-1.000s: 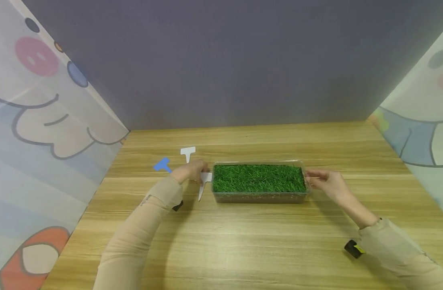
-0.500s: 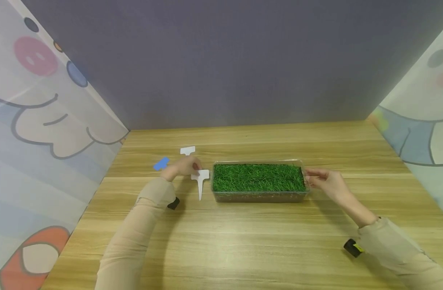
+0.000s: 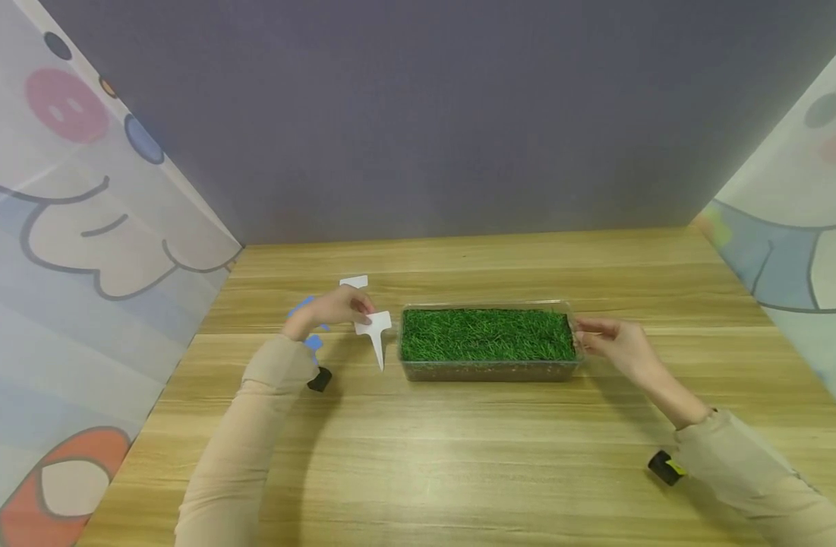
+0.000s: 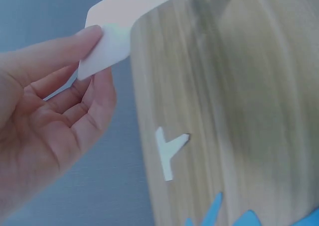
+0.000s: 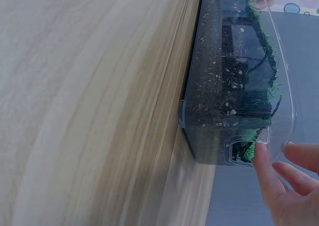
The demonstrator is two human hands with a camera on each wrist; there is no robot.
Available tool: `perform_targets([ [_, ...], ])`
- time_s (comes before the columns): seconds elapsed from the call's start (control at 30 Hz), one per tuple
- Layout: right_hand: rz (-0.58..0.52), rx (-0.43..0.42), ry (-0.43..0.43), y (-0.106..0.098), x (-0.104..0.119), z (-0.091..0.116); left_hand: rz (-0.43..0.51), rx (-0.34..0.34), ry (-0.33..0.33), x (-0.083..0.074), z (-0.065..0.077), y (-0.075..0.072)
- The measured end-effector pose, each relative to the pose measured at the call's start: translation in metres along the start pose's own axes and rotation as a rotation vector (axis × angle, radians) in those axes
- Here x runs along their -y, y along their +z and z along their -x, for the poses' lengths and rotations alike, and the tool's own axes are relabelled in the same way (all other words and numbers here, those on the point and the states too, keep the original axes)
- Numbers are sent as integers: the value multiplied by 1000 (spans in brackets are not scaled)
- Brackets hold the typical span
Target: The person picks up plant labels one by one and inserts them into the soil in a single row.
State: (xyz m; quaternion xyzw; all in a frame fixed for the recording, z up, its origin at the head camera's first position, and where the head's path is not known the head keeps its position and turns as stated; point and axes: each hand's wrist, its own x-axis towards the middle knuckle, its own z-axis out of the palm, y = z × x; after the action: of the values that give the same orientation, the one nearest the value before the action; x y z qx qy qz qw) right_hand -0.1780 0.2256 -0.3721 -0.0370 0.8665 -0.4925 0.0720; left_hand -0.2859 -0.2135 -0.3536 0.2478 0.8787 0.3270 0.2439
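Note:
In the head view my left hand [image 3: 332, 305] pinches a white T-shaped plant label [image 3: 375, 324] by its broad head, with the pointed stem hanging downward. The left wrist view shows the thumb on the face of the white label [image 4: 113, 34] and the fingers behind it. Just right of the label stands a clear plastic planter box [image 3: 489, 372] of soil and short green grass [image 3: 486, 334]. My right hand [image 3: 623, 351] holds the box's right end. Up close, its thumb and fingers [image 5: 264, 169] pinch the clear end wall near the rim.
Another white label [image 3: 354, 281] lies flat behind my left hand. Blue labels [image 3: 313, 343] lie on the wooden table [image 3: 459, 456], partly hidden by the left hand and wrist. A grey panel [image 3: 431, 121] rises behind the table, with cartoon-printed sheets [image 3: 83, 228] at both sides.
My left hand has moved left and slightly back from the box's left end, lifting the white label with it. The label has turned. My right hand stays at the box's right end.

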Motion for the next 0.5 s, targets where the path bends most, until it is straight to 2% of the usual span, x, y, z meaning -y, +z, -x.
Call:
perform_targets([
  [0.13,-16,-1,0,0,0,0,0,-7,-32,-7,5,-4],
  [0.3,-25,-6,-2,0,-1,0,-46,-45,-53,-21,12,-9],
  [0.5,-49,-5,-9,1,-3,0,-125,-84,-25,-40,17,-13],
])
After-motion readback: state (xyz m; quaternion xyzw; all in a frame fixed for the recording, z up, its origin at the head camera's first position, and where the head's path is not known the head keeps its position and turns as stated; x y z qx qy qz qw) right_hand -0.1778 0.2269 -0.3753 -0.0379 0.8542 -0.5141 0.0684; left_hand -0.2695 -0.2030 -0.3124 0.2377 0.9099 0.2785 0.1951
